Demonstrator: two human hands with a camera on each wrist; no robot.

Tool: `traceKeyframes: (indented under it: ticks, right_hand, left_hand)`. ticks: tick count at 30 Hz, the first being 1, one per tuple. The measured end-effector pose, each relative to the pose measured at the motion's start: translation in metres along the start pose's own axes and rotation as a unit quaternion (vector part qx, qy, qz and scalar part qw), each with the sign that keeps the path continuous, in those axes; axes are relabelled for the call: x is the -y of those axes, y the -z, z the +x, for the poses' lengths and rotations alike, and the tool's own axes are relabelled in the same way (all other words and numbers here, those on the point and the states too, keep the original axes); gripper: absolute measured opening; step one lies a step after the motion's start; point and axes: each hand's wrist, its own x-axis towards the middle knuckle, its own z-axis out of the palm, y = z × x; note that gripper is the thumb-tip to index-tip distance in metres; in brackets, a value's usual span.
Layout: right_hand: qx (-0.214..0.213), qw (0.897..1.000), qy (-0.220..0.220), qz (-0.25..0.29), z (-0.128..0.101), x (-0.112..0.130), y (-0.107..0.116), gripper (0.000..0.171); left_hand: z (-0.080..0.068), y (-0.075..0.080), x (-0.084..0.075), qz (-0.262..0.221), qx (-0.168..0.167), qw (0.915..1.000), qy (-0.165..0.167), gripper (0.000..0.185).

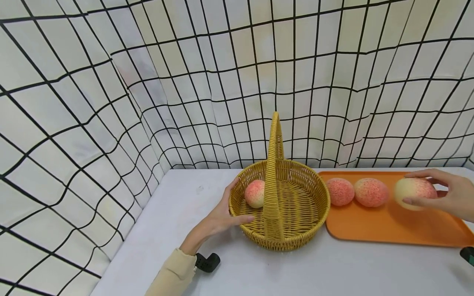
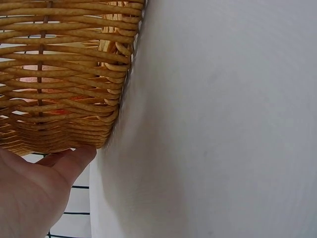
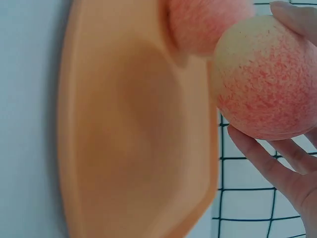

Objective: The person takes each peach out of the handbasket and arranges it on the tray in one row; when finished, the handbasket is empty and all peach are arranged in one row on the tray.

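Peaches sit in a row on an orange tray (image 1: 389, 230) at the right of the white table (image 1: 296, 271) in the head view: two (image 1: 340, 191) (image 1: 371, 192) lie side by side near the tray's left end, and a third, paler peach (image 1: 414, 193) is gripped by the right hand (image 1: 449, 195), fingers over its top and thumb under its front. Just left of the tray stands a woven yellow basket (image 1: 296, 230) with a tall upright handle (image 1: 275, 164), and one more peach (image 1: 255, 193) rests inside it against the left wall. The left hand (image 1: 218, 220) lies flat against the basket's outer left side, fingers straight, thumb along the rim, holding nothing. A checked white cloth (image 1: 148, 82) hangs behind the table. In the left wrist view the basket wall (image 2: 64, 74) fills the upper left, the thumb (image 2: 74, 161) touches its edge, and the bare table (image 2: 223, 124) spreads to the right. In the right wrist view the held peach (image 3: 265, 79) is cupped by curled fingers (image 3: 277, 163) above the tray (image 3: 133, 129), with another peach (image 3: 203, 25) just behind it.
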Motion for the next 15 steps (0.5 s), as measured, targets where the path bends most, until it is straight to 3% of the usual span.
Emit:
traceKeyframes:
  ticks: [5, 12, 15]
  right_hand:
    - [0.045, 0.998, -0.002, -0.044, 0.002, -0.017, -0.009, 0.067]
    - [0.037, 0.998, 0.055, -0.024, 0.007, -0.029, -0.019, 0.063]
    - [0.055, 0.997, 0.06, -0.014, 0.007, -0.032, -0.019, 0.067]
  left_hand:
    - [0.0, -0.002, -0.001, -0.003, 0.002, 1.0, -0.001, 0.126]
    - [0.0, -0.002, -0.002, 0.0, 0.001, 1.0, 0.002, 0.126]
    - [-0.001, -0.001, -0.003, 0.003, -0.002, 1.0, 0.007, 0.126]
